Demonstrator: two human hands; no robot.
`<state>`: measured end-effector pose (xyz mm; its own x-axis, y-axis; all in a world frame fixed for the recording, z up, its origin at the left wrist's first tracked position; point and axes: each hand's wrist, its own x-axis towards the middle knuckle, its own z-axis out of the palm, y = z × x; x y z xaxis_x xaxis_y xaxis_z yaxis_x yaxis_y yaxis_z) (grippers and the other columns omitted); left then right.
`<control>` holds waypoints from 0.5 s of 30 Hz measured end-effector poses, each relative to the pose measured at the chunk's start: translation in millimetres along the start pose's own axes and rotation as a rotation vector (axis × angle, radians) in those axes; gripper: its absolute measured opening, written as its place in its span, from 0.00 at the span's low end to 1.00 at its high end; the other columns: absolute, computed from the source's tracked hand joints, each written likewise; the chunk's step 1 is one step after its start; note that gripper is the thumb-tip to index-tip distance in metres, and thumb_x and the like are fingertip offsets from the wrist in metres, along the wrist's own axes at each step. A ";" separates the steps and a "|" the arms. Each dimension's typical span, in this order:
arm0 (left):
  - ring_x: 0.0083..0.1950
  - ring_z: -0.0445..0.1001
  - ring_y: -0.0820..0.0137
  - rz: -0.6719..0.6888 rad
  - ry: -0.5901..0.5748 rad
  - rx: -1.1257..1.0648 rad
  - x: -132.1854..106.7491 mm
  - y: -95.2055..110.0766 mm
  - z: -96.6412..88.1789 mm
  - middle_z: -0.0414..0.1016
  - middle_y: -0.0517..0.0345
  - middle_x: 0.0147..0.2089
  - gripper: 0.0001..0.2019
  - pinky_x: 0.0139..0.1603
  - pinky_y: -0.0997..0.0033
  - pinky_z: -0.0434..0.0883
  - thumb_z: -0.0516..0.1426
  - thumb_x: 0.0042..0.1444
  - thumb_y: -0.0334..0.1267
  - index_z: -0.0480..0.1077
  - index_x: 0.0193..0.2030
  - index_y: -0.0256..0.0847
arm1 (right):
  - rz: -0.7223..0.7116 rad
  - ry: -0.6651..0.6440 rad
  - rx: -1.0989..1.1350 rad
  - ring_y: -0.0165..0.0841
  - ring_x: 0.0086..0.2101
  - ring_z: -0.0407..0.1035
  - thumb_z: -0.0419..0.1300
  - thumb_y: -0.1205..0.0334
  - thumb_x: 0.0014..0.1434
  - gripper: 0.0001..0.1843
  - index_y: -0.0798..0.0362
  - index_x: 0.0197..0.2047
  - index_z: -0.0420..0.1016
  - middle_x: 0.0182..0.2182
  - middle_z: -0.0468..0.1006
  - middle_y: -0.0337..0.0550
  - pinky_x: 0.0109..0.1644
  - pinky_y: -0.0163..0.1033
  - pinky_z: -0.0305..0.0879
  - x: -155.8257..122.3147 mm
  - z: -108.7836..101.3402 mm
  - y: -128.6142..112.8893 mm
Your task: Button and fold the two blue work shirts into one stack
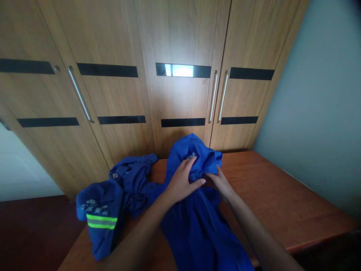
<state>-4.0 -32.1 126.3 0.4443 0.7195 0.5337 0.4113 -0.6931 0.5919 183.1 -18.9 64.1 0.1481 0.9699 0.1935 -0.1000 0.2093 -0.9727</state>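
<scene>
A blue work garment (pixel 197 226) lies lengthwise on the wooden table (pixel 282 195), its far end bunched up toward the wardrobe. My left hand (pixel 183 180) rests on the bunched part with fingers curled over the cloth. My right hand (pixel 221 182) grips the same bunch from the right side, fingers tucked into the fabric. A second blue garment (pixel 113 199) with yellow-green reflective stripes lies crumpled at the table's left edge, partly hanging over it.
A wooden wardrobe (pixel 175 94) with long metal handles and black strips stands right behind the table. A pale wall (pixel 324 113) runs along the table's right side. Dark red floor (pixel 31 233) shows at the lower left.
</scene>
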 end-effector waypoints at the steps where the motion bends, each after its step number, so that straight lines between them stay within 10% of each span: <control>1: 0.67 0.59 0.60 -0.038 -0.072 -0.074 -9.4 -8.0 9.8 0.61 0.48 0.67 0.34 0.67 0.57 0.57 0.60 0.54 0.47 0.56 0.67 0.43 | 0.012 0.029 -0.057 0.44 0.51 0.70 0.64 0.58 0.46 0.34 0.48 0.58 0.67 0.50 0.77 0.43 0.56 0.49 0.65 1.8 -7.6 8.4; 6: 0.56 0.71 0.60 -0.323 0.017 -0.299 -41.3 -51.5 22.9 0.67 0.48 0.61 0.30 0.54 0.61 0.70 0.60 0.55 0.45 0.60 0.64 0.44 | 0.005 0.075 -0.219 0.40 0.43 0.73 0.60 0.66 0.38 0.30 0.52 0.49 0.74 0.41 0.80 0.40 0.50 0.44 0.67 4.5 -54.0 27.4; 15: 0.32 0.74 0.74 -0.565 -0.051 -0.436 -41.0 -64.4 -36.6 0.70 0.47 0.57 0.31 0.32 0.72 0.70 0.56 0.56 0.54 0.59 0.64 0.45 | -0.056 0.070 -0.313 0.36 0.30 0.72 0.55 0.66 0.38 0.33 0.53 0.51 0.74 0.38 0.81 0.43 0.31 0.38 0.67 21.0 -128.8 -28.0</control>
<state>-77.9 -15.4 88.4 0.2979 0.9532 0.0518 0.2390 -0.1270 0.9627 315.7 -20.5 78.9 0.2136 0.9445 0.2495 0.2158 0.2035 -0.9550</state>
